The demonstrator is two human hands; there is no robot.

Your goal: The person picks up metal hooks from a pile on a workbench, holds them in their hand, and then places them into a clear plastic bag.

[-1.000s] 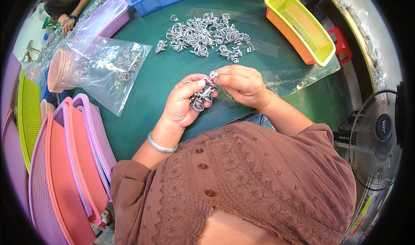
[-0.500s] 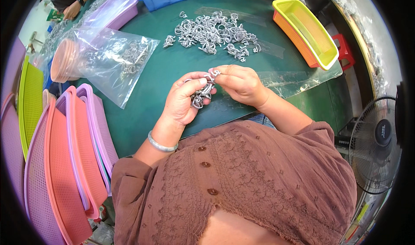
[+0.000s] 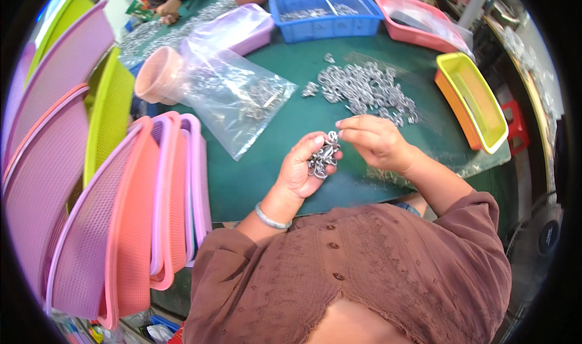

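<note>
Grey rings in the left hand

The left hand cups the clump, thumb closed over it. The right hand has its fingertips drawn together beside the topmost ring; whether they grip it cannot be told. The rings look light, stiff, slick and apt to tangle, best pinched by the rim. Beyond, a pile lies on the green table. Baskets stand left, a tub right, a bin far, a fan near right.
</note>
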